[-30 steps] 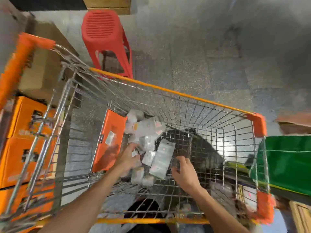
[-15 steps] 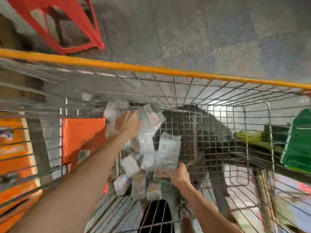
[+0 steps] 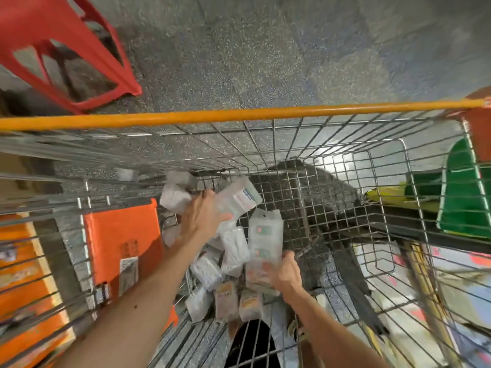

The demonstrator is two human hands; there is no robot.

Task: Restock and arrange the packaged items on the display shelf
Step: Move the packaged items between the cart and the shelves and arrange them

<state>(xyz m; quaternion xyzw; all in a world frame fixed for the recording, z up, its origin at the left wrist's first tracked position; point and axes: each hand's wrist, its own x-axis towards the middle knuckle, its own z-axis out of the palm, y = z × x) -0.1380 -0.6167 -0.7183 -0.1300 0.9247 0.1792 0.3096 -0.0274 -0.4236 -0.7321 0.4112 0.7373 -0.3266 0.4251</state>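
Under me is a grey speckled floor (image 3: pixel 239 62), and on it stands a wire cart (image 3: pixel 345 144) with an orange rail (image 3: pixel 239 116). Both my arms reach down into the cart. My left hand (image 3: pixel 203 217) is closed on a clear packet (image 3: pixel 236 199), which is tilted and lifted above the other ones. My right hand (image 3: pixel 285 274) holds the lower edge of a tall packet (image 3: pixel 264 243) that stands nearly upright. Between and below my hands is a pile of small packets (image 3: pixel 225 274), lying against each other on the cart bottom; their labels are too blurred to read. Left of the pile, an orange panel (image 3: pixel 122 243) leans against the cart wall. Outside the cart, a red stool (image 3: pixel 66 49) is at the far left, orange boxes (image 3: pixel 24 288) at the near left, and a green bag (image 3: pixel 465 197) at the right.
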